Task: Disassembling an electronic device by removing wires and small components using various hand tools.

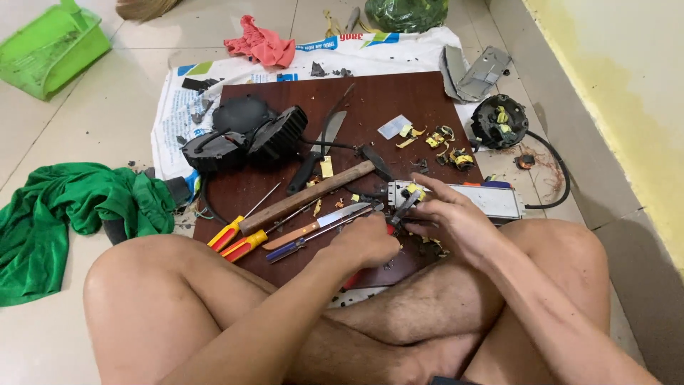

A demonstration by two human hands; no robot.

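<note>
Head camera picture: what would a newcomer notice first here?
First, the two hands at the near edge of the dark wooden board: the left hand works red-handled pliers against a grey metal box steadied by the right hand. Left of them lie a hammer, screwdrivers and a knife. A green cloth lies on the floor, far left.

A dark reddish-brown wooden board [399,100] lies on a white printed plastic sack [174,107]; beside it sit a bright green crumpled cloth [64,214], a lime-green plastic basket [50,50], a pinkish-red rag [260,44], and red-and-yellow-handled screwdrivers [239,239]
</note>
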